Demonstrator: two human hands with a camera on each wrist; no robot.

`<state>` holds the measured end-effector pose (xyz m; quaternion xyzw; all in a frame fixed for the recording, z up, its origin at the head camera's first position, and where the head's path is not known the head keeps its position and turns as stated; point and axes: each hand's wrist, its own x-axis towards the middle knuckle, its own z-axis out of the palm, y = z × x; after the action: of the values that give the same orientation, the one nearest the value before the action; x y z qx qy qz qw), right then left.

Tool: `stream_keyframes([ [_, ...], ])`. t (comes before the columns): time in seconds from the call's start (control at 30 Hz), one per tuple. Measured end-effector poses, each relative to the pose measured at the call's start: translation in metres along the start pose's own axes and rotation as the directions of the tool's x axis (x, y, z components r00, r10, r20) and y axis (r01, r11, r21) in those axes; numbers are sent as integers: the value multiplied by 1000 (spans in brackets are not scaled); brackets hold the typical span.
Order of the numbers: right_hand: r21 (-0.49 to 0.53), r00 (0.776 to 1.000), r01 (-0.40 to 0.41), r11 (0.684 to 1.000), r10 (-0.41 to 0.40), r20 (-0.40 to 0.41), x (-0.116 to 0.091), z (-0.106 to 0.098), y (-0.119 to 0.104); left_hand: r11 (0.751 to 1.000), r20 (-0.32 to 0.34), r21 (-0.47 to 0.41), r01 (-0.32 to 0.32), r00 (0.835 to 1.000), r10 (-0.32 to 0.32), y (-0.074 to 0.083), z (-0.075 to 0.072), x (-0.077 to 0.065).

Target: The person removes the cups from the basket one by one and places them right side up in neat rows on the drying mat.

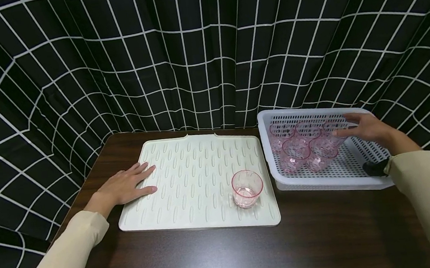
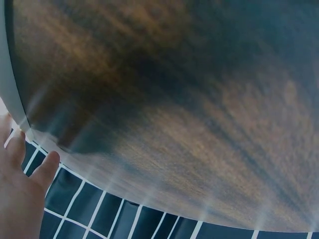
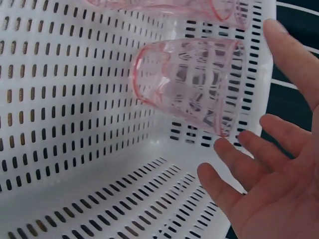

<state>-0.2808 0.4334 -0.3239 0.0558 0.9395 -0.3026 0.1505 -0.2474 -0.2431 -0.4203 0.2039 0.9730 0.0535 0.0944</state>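
My left hand [image 1: 123, 187] rests flat with spread fingers on the left edge of a white ridged drying mat [image 1: 188, 181]. On the mat's right side stands one clear tumbler [image 1: 247, 192] with a pink rim. Over the right part of a white plastic basket [image 1: 336, 183], my right hand [image 1: 369, 128] has its thumb and fingers spread. Several similar pink tumblers [image 1: 296, 153] stand grouped in the basket's left and middle. The right wrist view shows the nearest tumbler [image 3: 187, 82] with its rim close to the fingertips, the hand holding nothing.
The mat and basket sit side by side on a dark wooden table [image 1: 213, 258]. A black curtain with white grid lines [image 1: 198, 56] hangs behind and around it. A dark strap [image 1: 376, 168] shows at the right wrist, over the basket's edge.
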Motion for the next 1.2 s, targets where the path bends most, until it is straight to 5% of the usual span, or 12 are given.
stream_keyframes([
  [0.67,16,1000,-12,1000,12,14,17,10,12,1000,5,-5,6,1000,-6,-3,2,2],
  [1.2,57,998,-19,998,22,-62,21,15,9,1000,-4,-6,8,1000,-8,-1,3,1],
])
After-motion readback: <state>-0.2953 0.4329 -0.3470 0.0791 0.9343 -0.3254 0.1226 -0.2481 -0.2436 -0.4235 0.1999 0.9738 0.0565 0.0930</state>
